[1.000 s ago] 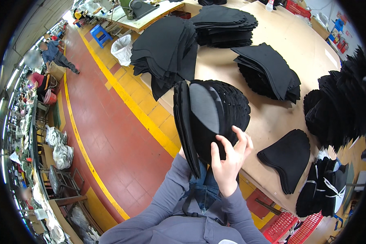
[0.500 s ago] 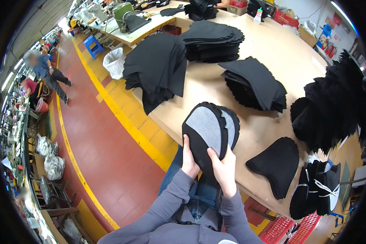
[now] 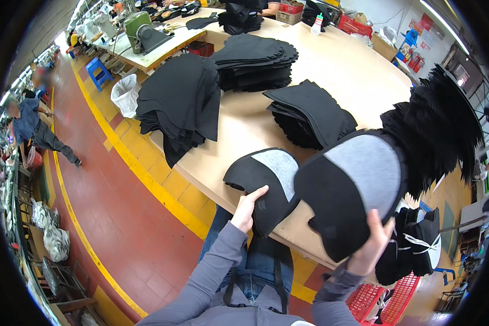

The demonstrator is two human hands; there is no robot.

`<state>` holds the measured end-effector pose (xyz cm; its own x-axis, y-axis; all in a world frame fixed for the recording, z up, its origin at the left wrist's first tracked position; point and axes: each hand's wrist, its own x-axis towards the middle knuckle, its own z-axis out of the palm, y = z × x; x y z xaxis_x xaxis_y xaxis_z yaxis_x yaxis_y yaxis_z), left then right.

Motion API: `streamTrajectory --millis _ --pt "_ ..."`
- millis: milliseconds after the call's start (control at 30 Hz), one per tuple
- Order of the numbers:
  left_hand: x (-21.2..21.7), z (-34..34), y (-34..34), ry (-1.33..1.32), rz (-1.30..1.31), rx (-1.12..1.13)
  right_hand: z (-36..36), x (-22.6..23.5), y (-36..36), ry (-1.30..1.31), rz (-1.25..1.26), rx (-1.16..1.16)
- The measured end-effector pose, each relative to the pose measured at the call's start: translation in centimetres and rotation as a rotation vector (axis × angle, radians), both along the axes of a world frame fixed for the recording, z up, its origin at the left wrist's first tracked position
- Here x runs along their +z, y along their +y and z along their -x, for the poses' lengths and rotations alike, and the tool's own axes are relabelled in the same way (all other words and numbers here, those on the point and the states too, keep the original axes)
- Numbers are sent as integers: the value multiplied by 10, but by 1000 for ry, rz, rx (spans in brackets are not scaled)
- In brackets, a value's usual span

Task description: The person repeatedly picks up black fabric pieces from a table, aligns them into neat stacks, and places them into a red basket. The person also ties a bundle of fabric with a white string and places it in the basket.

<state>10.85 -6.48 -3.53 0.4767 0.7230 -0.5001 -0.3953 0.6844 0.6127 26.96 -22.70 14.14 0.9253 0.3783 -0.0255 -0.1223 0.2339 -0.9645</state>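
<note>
My left hand point(image 3: 245, 212) grips a curved black fabric piece point(image 3: 276, 205) with a grey panel, thumb lying on its face, just over the table's near edge. Off to the right, my right hand point(image 3: 370, 245) holds another black fabric piece point(image 3: 331, 198), also with a grey panel, by its lower right edge. This one is raised closer to me and looks larger. The two pieces overlap in view where they meet; whether they touch I cannot tell. Behind the right piece, part of the table is hidden.
On the tan table point(image 3: 239, 122) lie several black fabric stacks point(image 3: 309, 111), with a tall ragged pile point(image 3: 437, 125) at the right. A tied black bundle point(image 3: 413, 244) and red crates point(image 3: 399, 299) stand lower right. A person point(image 3: 32, 127) walks the red aisle at left.
The two pieces, held together before, are now apart: my right hand has carried one to the right and up. My view has shifted right, and the person in the aisle has walked nearer.
</note>
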Motion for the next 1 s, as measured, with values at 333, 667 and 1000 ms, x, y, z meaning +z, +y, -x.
streamTrajectory --millis 333,667,1000 --pt "-8 14 2 20 11 37 -51 89 102 -1303 682 -209" --pt "1 51 -25 509 -854 95 -7 -35 192 -928 704 921" --pt "-5 60 1 964 -1995 -292 50 -158 42 355 174 751"
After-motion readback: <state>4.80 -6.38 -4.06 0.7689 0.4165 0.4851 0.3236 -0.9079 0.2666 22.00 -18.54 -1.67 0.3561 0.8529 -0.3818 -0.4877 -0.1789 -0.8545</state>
